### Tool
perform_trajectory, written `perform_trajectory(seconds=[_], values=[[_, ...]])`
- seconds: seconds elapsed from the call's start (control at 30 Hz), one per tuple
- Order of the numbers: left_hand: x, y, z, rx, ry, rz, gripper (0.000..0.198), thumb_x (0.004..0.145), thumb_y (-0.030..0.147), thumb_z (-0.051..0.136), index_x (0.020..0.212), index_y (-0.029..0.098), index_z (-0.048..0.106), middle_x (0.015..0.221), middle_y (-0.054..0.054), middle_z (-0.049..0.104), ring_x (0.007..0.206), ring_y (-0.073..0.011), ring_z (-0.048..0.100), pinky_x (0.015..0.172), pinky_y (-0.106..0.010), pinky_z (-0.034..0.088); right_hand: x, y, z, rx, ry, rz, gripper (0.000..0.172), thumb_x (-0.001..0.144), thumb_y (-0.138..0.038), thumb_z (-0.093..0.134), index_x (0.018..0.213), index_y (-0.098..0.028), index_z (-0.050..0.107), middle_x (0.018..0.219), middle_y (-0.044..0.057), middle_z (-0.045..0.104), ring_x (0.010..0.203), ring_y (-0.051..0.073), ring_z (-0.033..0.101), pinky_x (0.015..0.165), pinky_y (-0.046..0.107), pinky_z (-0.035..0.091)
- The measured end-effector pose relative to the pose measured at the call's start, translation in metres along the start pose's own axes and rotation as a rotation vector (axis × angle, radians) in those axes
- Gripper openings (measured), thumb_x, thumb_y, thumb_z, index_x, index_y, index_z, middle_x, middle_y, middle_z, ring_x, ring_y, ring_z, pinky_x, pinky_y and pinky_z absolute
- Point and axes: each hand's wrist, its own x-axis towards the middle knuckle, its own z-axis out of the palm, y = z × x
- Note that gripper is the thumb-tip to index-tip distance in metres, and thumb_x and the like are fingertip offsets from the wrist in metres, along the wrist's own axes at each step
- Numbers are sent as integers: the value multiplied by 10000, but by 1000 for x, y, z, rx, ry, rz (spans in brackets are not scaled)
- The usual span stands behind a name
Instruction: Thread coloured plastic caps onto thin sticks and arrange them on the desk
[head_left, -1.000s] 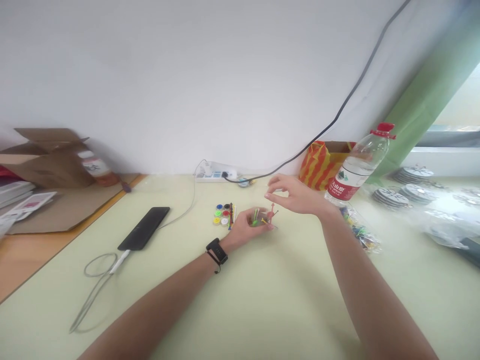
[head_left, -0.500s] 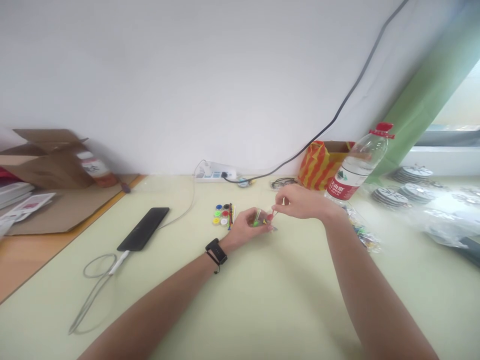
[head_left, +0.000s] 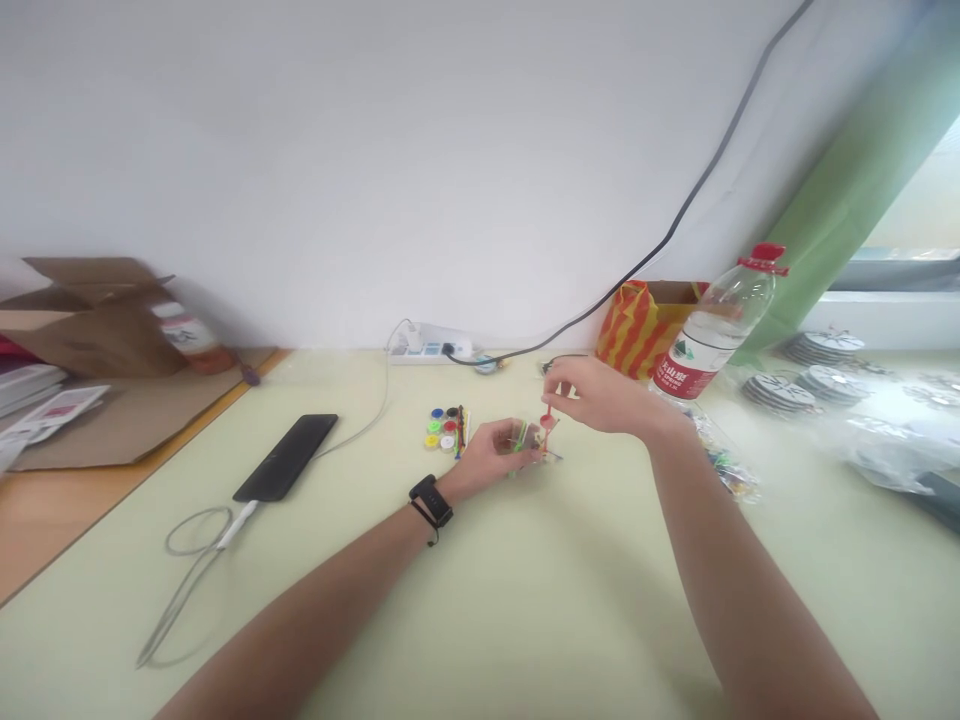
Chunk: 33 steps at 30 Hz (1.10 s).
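My left hand, with a black watch at its wrist, is closed round a small clear bundle of coloured plastic pieces, green ones among them; the fingers partly hide it. Just to its right, the fingertips of my right hand pinch a thin red plastic piece with a round disc, held upright above the bundle. Whether its lower end touches the other pieces I cannot tell. Left of the hands lie several small round pots with coloured lids, beside a row of thin coloured sticks.
A black phone with a white cable lies on the left. Against the wall sits a power strip. A striped bag, a large water bottle, packets of coloured pieces and stacked white discs are to the right.
My right hand has shifted slightly left and up with the red piece, which now stands more upright and shows more fully. The left hand has barely moved.
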Motion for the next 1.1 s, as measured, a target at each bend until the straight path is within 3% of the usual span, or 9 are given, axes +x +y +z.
perform_trajectory(seconds=[0.1, 0.2, 0.33, 0.47, 0.6, 0.8, 1.1], values=[[0, 0, 0, -36, -2, -2, 504, 828, 387, 808, 1262, 169, 677, 1117, -119, 736, 983, -237, 703, 858, -345, 550, 0, -4, -3, 3, 168, -43, 176, 931, -258, 553, 823, -198, 678, 1005, 68, 676, 847, 181, 613, 716, 282, 418], [0, -3, -2, -68, 3, -21, 593, 791, 359, 846, 1318, 179, 641, 1137, -119, 729, 1008, -245, 702, 875, -360, 558, -2, -11, -7, 15, 227, -47, 238, 944, -261, 521, 749, -191, 638, 808, 39, 642, 716, 157, 551, 637, 276, 365], [0, -5, -4, -83, -23, -30, 581, 817, 351, 826, 1337, 175, 636, 1195, -146, 716, 1092, -277, 692, 952, -408, 542, -7, -20, -11, 68, 180, -41, 305, 940, -257, 486, 652, -193, 561, 608, -12, 539, 579, 127, 432, 560, 274, 291], [0, -6, -4, -80, -47, -13, 567, 860, 326, 785, 1387, 208, 612, 1250, -143, 702, 1160, -288, 670, 974, -404, 525, -10, -23, -14, 117, 174, -64, 211, 889, -215, 503, 706, -187, 605, 666, 4, 606, 624, 135, 492, 579, 261, 332], [0, -11, -6, -106, -84, -13, 664, 811, 251, 815, 1427, 212, 572, 1291, -160, 694, 1141, -304, 681, 913, -397, 548, -6, -17, -10, 45, 132, -44, 138, 810, -134, 517, 722, -190, 607, 688, 7, 613, 636, 136, 498, 594, 260, 346], [2, -14, -7, -151, -57, 62, 604, 795, 129, 742, 1379, 218, 615, 1428, -146, 614, 1339, -339, 560, 1028, -434, 496, -2, -10, -2, -65, 71, 36, 149, 765, -81, 516, 659, -185, 526, 753, 28, 628, 639, 129, 490, 574, 264, 312], [1, -17, -3, -34, 40, 56, 595, 729, 254, 890, 1280, 191, 675, 1313, -142, 684, 1232, -305, 638, 1101, -468, 463, -6, -16, -4, -135, 41, 105, 146, 778, -96, 530, 667, -191, 535, 763, 23, 639, 638, 130, 519, 549, 265, 295]])
